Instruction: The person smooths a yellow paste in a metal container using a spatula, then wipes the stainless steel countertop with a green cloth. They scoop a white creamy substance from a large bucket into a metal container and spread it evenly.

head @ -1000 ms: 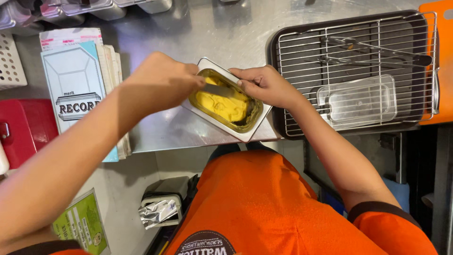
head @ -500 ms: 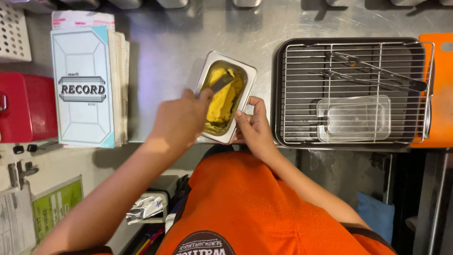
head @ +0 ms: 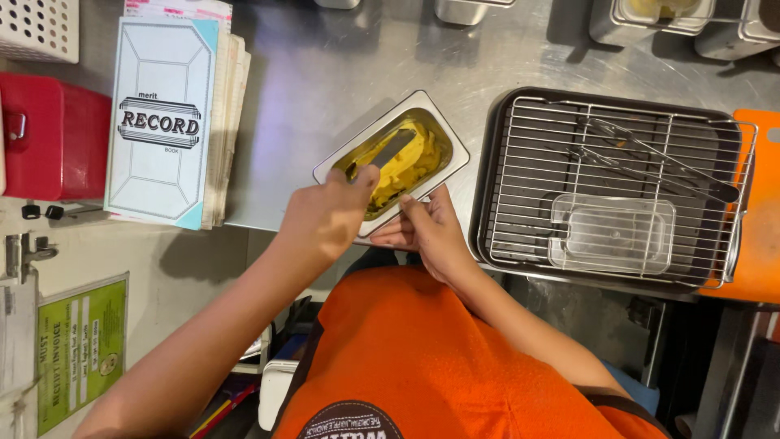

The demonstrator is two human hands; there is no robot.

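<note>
Two hands meet at a small steel pan (head: 443, 134) of yellow food (head: 410, 158) that sits tilted on the steel tabletop (head: 325, 73), close to its near edge. Our left hand (head: 325, 219) is closed around the handle of a flat metal utensil (head: 382, 154), whose blade lies on the yellow food inside the pan. Our right hand (head: 426, 232) grips the pan's near rim, thumb on top and fingers curled beneath, steadying it.

Just right of the pan we see a dark tray (head: 487, 162) carrying a wire rack (head: 528, 154); on the rack lie a clear plastic lid or container (head: 613, 234) and a pair of metal tongs (head: 658, 158). An orange board (head: 760, 236) lies beyond the tray at the right edge.

Left of the pan, well apart from it, a stack of ledger books (head: 162, 122) rests on the tabletop, with a red box (head: 57, 146) beside it. Steel containers (head: 650, 20) line the far edge of the tabletop.
</note>
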